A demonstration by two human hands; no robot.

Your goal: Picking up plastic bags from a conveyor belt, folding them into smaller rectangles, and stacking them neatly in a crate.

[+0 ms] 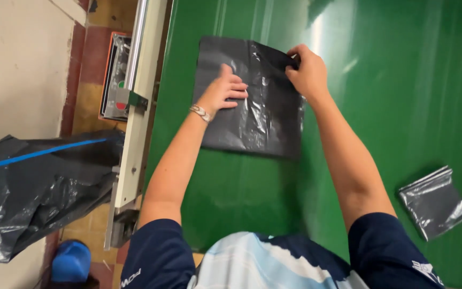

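Black plastic bag (258, 115) under both hands, L (224, 90) flat, R (307, 70) pinching edge.

Green table (402, 80) bears a black bag (263, 112); a folded bag (434, 202).

— What sort of place am I standing in?
— A packing workshop, by the look: glossy green worktable (391, 107), metal rail (135, 43) along its edge (a machine frame), tiled floor (89, 101), big black plastic sack (33, 198), folded bags (434, 203).

Bright overhead light, glare on green table (402, 80)
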